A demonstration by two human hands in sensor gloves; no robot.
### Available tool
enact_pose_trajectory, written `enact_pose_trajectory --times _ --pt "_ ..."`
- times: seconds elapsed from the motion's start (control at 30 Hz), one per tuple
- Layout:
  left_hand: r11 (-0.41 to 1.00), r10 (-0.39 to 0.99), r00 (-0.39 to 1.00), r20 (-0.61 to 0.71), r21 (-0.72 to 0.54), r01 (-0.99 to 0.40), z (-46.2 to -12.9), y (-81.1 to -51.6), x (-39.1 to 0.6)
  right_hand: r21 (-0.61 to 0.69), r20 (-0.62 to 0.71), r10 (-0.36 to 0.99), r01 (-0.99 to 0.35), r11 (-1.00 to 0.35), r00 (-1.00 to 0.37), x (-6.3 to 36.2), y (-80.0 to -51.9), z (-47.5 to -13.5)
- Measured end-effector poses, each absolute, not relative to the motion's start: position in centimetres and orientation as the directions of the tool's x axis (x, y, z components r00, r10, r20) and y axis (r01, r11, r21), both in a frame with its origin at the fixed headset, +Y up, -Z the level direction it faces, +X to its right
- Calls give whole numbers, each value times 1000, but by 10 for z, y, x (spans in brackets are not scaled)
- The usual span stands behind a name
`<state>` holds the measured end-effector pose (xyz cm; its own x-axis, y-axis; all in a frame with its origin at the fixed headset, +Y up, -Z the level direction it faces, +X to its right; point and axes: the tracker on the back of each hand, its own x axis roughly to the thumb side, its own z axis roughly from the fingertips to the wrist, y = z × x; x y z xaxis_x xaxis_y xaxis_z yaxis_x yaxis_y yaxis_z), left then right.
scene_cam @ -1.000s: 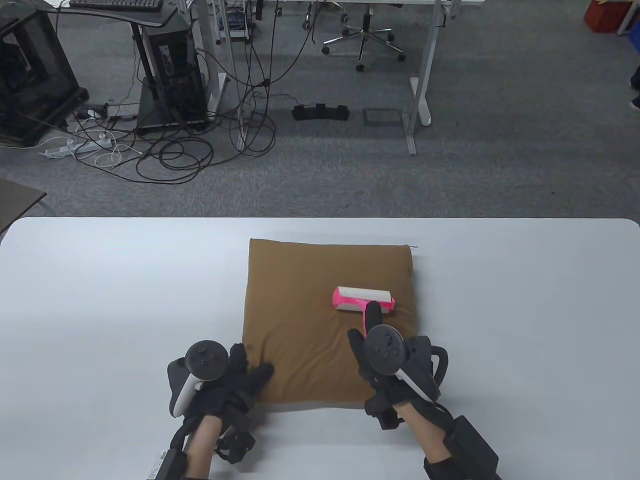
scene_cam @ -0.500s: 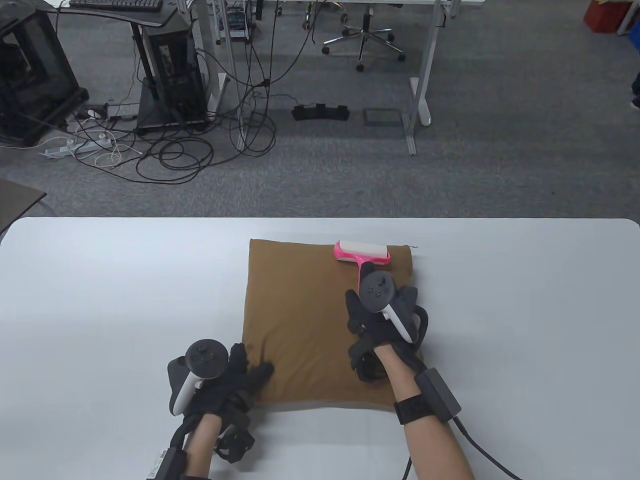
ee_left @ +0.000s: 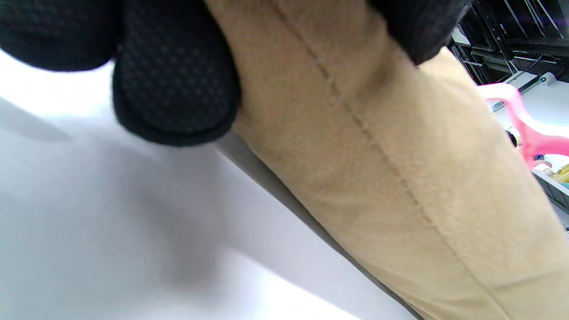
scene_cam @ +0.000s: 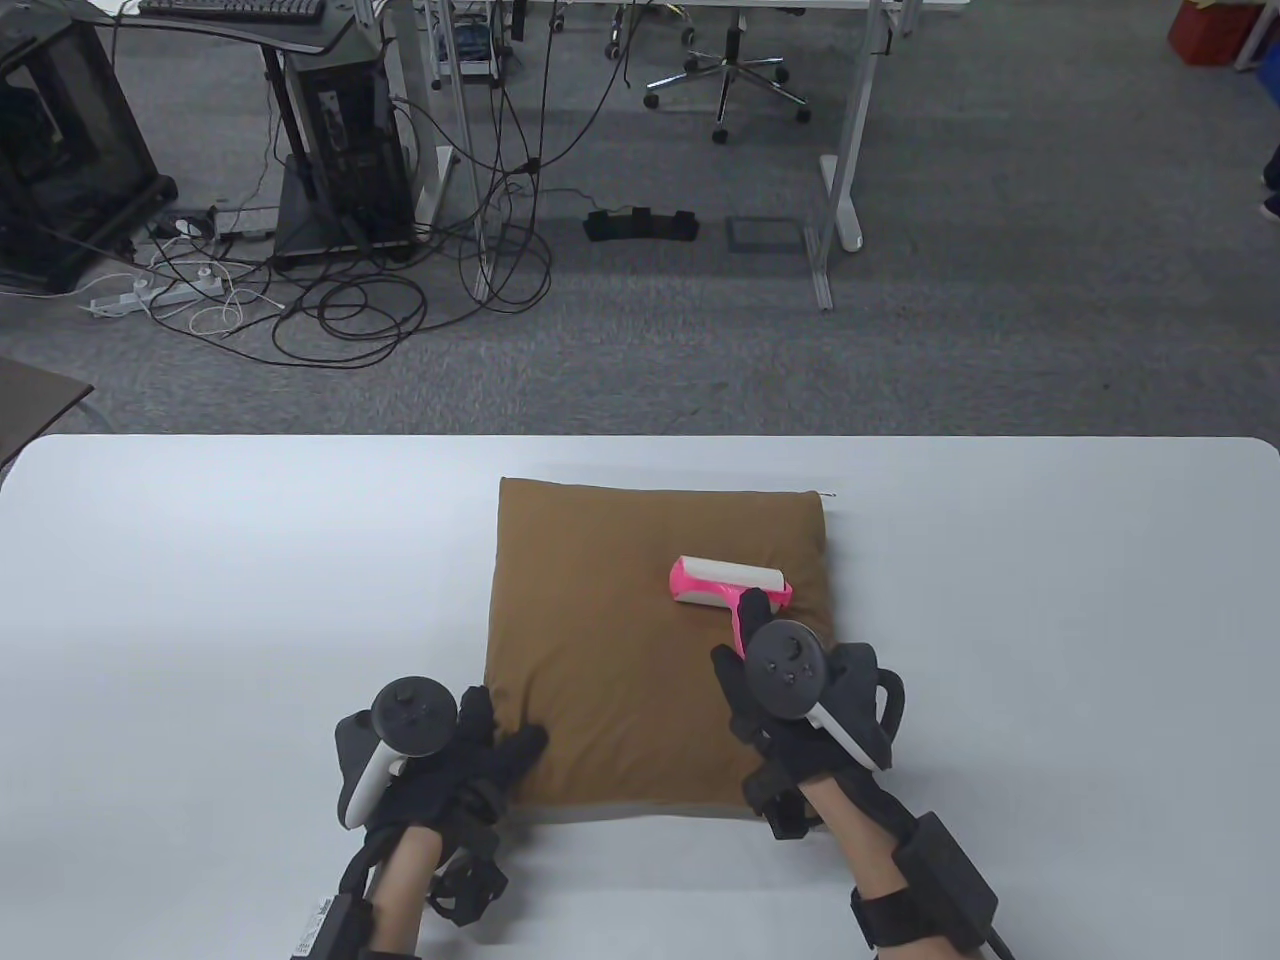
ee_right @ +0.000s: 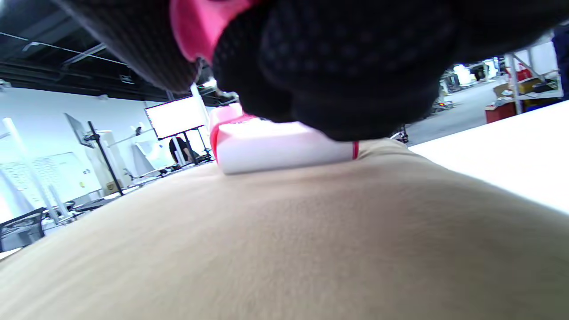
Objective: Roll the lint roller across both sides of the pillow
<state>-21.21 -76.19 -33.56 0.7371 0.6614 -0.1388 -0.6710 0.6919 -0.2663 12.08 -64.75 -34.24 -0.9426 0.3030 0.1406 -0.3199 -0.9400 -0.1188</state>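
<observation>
A brown square pillow (scene_cam: 620, 620) lies flat on the white table (scene_cam: 200, 560). My right hand (scene_cam: 790, 700) grips the pink handle of a lint roller (scene_cam: 728, 584), whose white roll rests on the pillow's right half. In the right wrist view the roll (ee_right: 280, 153) sits on the tan fabric (ee_right: 266, 249) just beyond my fingers. My left hand (scene_cam: 455, 760) rests on the pillow's near left corner and holds it down. In the left wrist view my fingertips (ee_left: 173, 89) press on the pillow's seamed edge (ee_left: 378, 146).
The table's far edge runs just behind the pillow. Beyond it is carpeted floor with cables (scene_cam: 350, 300), a computer tower (scene_cam: 345, 150), desk legs (scene_cam: 840, 150) and an office chair (scene_cam: 730, 80).
My right hand pushed the roller from mid-pillow to the far edge, then pulled it back toward me to the middle of the right half. My left hand has not moved.
</observation>
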Motion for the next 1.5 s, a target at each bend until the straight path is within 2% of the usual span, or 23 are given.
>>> enact_pose_trajectory --times 0.23,0.37,0.47,0.5,0.57,0.63,0.7,0.73,0.77,0.8,0.9,1.0,1.03,1.13,1.43,1.5 --pt "702 651 747 -136 -267 -660 -335 -762 -212 -116 223 268 -299 -947 -937 134 -634 -285" --pt "716 640 757 -131 -256 -650 -334 -763 -212 -99 247 260 -291 -952 -934 137 -629 -263" --pt "732 622 771 -136 -246 -635 -332 -759 -215 -135 237 295 -332 -933 -926 142 -623 -254" --pt "732 636 762 -123 -218 -646 -330 -754 -216 -169 234 311 -353 -920 -921 144 -620 -254" --pt "773 625 775 -94 -67 -631 -325 -740 -221 -253 231 336 -390 -885 -913 147 -617 -256" --pt "786 615 788 -2 77 -613 -319 -722 -224 -360 255 377 -449 -818 -891 147 -616 -257" --pt "732 650 754 92 189 -655 -311 -706 -223 -394 280 434 -515 -762 -856 143 -618 -261" --pt "675 683 718 133 260 -690 -306 -696 -221 -387 300 464 -551 -739 -833 139 -621 -265" --pt "610 722 665 190 280 -741 -302 -689 -217 -357 329 508 -603 -714 -796 135 -625 -271" --pt "564 748 620 236 266 -782 -299 -684 -213 -315 354 548 -648 -694 -758 131 -630 -276" --pt "464 843 454 288 38 -885 -293 -680 -189 -134 372 739 -820 -556 -562 117 -651 -290" --pt "451 867 404 291 -116 -885 -286 -685 -155 4 349 839 -895 -447 -418 101 -673 -292" --pt "462 865 413 283 -134 -877 -284 -689 -143 41 363 834 -887 -460 -416 96 -679 -290" --pt "493 858 443 260 -173 -853 -279 -699 -124 10 426 770 -849 -529 -475 92 -687 -279" --pt "376 922 351 161 -165 -912 -279 -716 -125 -8 491 633 -729 -684 -599 78 -694 -263" --pt "358 930 341 137 -133 -924 -280 -717 -127 -22 512 579 -684 -729 -634 70 -693 -257"
